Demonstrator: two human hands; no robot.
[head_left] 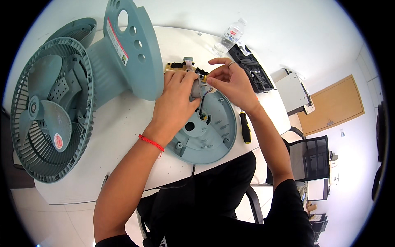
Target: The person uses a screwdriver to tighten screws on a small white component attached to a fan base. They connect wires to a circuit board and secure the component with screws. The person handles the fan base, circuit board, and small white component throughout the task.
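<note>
My left hand (pixel 177 92) is closed around a circuit board (pixel 174 66) with black connectors, and a small grey metal part (pixel 196 89) shows beside its thumb. At the board's right edge, my right hand (pixel 235 80) has thumb and index finger pinched together, its other fingers loosely curled. Whatever lies between those fingertips is too small to make out. Dark wires (pixel 202 103) run from the board down into the round grey-green fan base (pixel 212 142), which lies on the table below my hands with posts and holes showing.
On the left, a fan head (pixel 52 109) with grey-green blades lies joined to its stand (pixel 142 53). Another round cover (pixel 78 31) is behind it. A screwdriver (pixel 245 128) lies right of the base, with a black tool case (pixel 252 70) and clear bottle (pixel 231 35) farther back on the white table (pixel 119 136).
</note>
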